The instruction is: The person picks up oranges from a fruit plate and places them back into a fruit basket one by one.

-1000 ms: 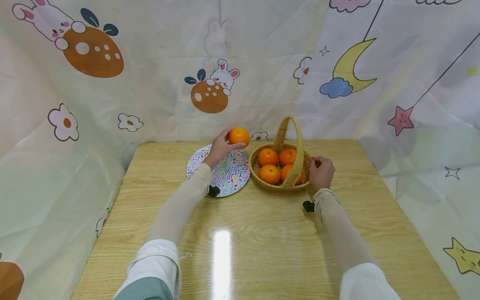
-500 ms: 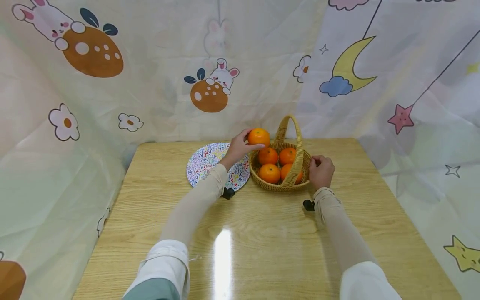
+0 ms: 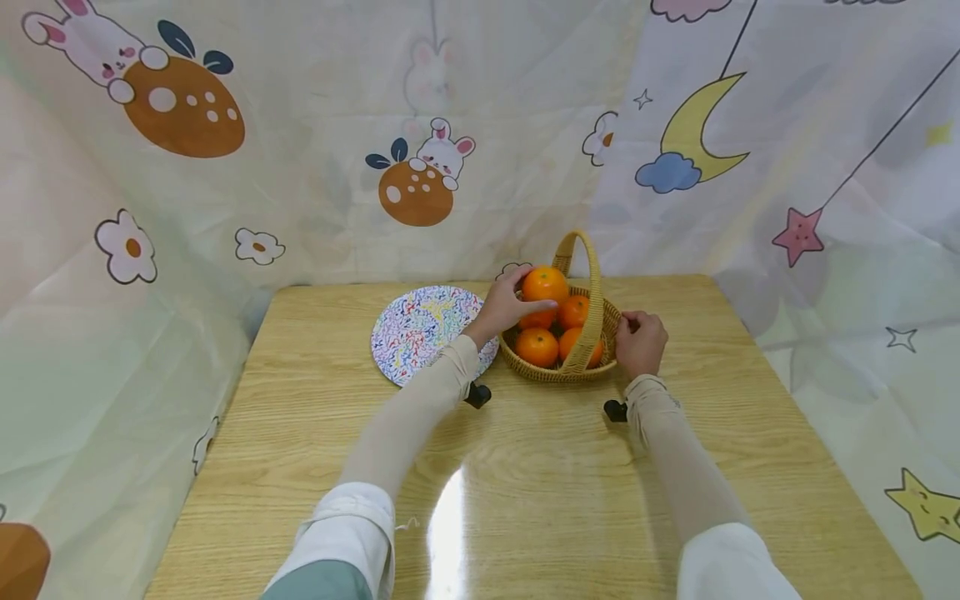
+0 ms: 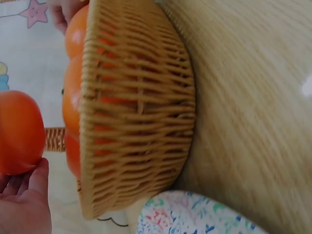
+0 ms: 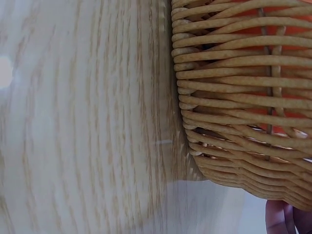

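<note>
My left hand (image 3: 504, 310) holds a glossy orange (image 3: 545, 284) between thumb and fingers above the left back part of a wicker basket (image 3: 551, 374). In the left wrist view the held orange (image 4: 20, 131) is raised clear of the basket's rim (image 4: 87, 117), with the hand (image 4: 27, 207) beneath it. Several more oranges (image 3: 537, 347) lie in the basket, one partly hidden by my left thumb and the held orange. At the basket's right rim, my right hand (image 3: 640, 342) pinches the edge with curled fingers; in the right wrist view only its fingertips (image 5: 277, 217) show.
A round board with a multicoloured squiggle pattern (image 3: 420, 333) lies left of the basket on the wooden table (image 3: 540, 467). The basket's tall arched handle (image 3: 593, 283) rises just right of the held orange. A printed cloth (image 3: 315, 167) hangs behind the table.
My left hand has carried the orange rightward from over the patterned board to above the basket, lowering it slightly at the end. My right hand has stayed at the basket's rim.
</note>
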`<act>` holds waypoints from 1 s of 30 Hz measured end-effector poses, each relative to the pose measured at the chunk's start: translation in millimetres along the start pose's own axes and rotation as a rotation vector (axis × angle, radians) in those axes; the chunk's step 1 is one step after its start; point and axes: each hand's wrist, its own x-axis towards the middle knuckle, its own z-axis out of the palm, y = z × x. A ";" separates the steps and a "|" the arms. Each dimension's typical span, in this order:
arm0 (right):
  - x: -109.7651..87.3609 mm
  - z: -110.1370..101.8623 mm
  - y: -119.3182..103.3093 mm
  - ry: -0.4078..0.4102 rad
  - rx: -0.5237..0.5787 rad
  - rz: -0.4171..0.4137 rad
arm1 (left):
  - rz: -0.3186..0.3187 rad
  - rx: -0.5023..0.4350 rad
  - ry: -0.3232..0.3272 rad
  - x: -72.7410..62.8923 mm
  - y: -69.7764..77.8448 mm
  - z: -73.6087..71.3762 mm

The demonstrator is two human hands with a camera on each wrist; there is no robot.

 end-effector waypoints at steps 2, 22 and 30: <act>-0.8 0.0 1.6 -0.006 -0.007 0.006 | 0.018 0.009 -0.002 -0.6 -1.9 5.3; -0.7 -0.5 0.5 -0.003 -0.004 -0.006 | 0.009 0.064 -0.014 0.5 -8.6 27.3; 0.0 -1.7 2.6 0.002 -0.003 -0.007 | 0.008 0.052 -0.014 -0.1 -9.6 32.0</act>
